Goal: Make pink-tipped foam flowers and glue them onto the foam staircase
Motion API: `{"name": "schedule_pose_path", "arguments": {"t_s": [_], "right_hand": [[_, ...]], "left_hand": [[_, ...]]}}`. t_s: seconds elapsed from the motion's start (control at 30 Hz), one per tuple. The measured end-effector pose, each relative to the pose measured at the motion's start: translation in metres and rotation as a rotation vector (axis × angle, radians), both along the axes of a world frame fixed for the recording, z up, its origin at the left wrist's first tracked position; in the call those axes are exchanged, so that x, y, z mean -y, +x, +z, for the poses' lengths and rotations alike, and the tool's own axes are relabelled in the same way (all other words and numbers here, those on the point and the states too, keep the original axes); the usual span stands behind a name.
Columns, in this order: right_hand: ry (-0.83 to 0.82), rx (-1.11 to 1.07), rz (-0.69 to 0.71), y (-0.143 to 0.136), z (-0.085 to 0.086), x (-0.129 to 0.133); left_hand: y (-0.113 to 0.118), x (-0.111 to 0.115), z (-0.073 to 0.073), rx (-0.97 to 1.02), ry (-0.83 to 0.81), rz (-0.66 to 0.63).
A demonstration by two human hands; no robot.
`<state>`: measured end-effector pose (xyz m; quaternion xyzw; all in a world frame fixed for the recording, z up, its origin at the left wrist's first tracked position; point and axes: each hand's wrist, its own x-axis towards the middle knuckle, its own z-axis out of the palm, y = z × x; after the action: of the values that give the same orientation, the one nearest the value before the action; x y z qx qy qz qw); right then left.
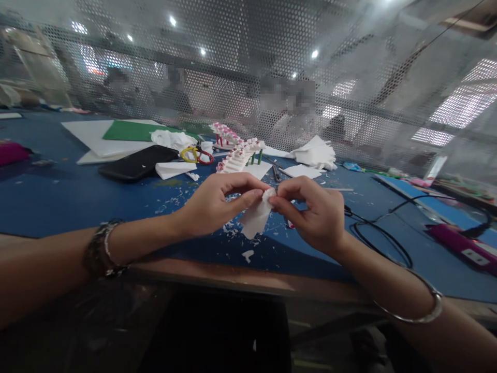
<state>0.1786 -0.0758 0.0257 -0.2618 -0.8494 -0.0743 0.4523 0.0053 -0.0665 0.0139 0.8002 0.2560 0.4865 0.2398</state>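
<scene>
Between my two hands hangs a small piece of white paper, crumpled at its top edge and loose below. My left hand pinches that crumpled top with thumb and forefinger. From the other side, my right hand grips the same edge between its thumb and fingers. White paper scraps are scattered on the blue tabletop beneath. Just beyond my hands stands a small white and pink stepped model with green and red posts. Scissors with yellow and red handles lie left of it.
A black phone-like slab and a green sheet lie at the left. Stacked white paper pieces sit behind my right hand. A black cable loops toward a purple power strip. Perforated metal panel rises behind.
</scene>
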Motion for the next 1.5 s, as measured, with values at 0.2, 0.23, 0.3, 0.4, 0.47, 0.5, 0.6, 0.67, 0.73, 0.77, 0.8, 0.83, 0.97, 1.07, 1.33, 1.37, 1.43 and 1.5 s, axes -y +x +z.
{"name": "schedule_pose_path", "arguments": {"t_s": [0.2,0.23,0.3,0.4,0.47,0.5,0.6,0.67,0.73,0.77,0.8,0.83,0.97,1.07,1.33,1.37,1.43,1.5], "right_hand": [[0.065,0.041,-0.013,0.001,-0.001,-0.002],[0.064,0.047,-0.013,0.001,-0.001,-0.003],[0.022,0.05,0.008,0.002,-0.001,-0.004],[-0.126,0.029,0.097,0.004,-0.001,-0.007],[-0.214,0.016,0.16,0.005,-0.001,-0.009],[-0.237,0.012,0.174,0.005,-0.001,-0.009],[-0.227,0.001,0.158,0.004,0.0,-0.009],[-0.2,0.005,0.128,0.003,0.001,-0.007],[-0.172,0.012,0.101,0.003,0.002,-0.005],[-0.162,0.014,0.088,0.003,0.003,-0.004],[-0.155,0.013,0.077,0.002,0.003,-0.003],[-0.152,0.012,0.066,0.002,0.004,-0.003],[-0.151,0.003,0.034,0.0,0.007,0.0],[-0.164,-0.004,0.043,-0.001,0.007,0.001],[-0.239,-0.031,0.129,0.002,0.005,-0.004],[-0.239,-0.031,0.133,0.003,0.005,-0.004],[-0.249,-0.027,0.135,0.003,0.005,-0.004],[-0.262,-0.016,0.136,0.002,0.004,-0.004]], "left_hand": [[0.001,0.004,0.001,-0.051,0.044,0.01],[0.001,0.003,0.001,-0.036,0.015,-0.003],[0.003,0.001,0.001,0.004,-0.048,-0.04],[0.003,-0.004,0.0,0.066,-0.137,-0.096],[0.002,-0.007,-0.002,0.096,-0.171,-0.109],[0.002,-0.008,-0.002,0.105,-0.179,-0.109],[0.001,-0.009,-0.002,0.118,-0.178,-0.107],[0.001,-0.009,-0.002,0.126,-0.167,-0.1],[0.002,-0.01,-0.002,0.13,-0.151,-0.098],[0.002,-0.01,-0.002,0.13,-0.143,-0.1],[0.002,-0.01,-0.002,0.128,-0.134,-0.102],[0.003,-0.01,-0.001,0.126,-0.123,-0.105],[0.002,-0.009,0.0,0.117,-0.101,-0.129],[0.0,-0.007,0.0,0.108,-0.143,-0.163],[0.002,-0.007,0.002,0.127,-0.271,-0.218],[0.002,-0.008,0.002,0.137,-0.284,-0.228],[0.002,-0.009,0.002,0.162,-0.277,-0.256],[0.002,-0.01,0.001,0.163,-0.25,-0.263]]}}
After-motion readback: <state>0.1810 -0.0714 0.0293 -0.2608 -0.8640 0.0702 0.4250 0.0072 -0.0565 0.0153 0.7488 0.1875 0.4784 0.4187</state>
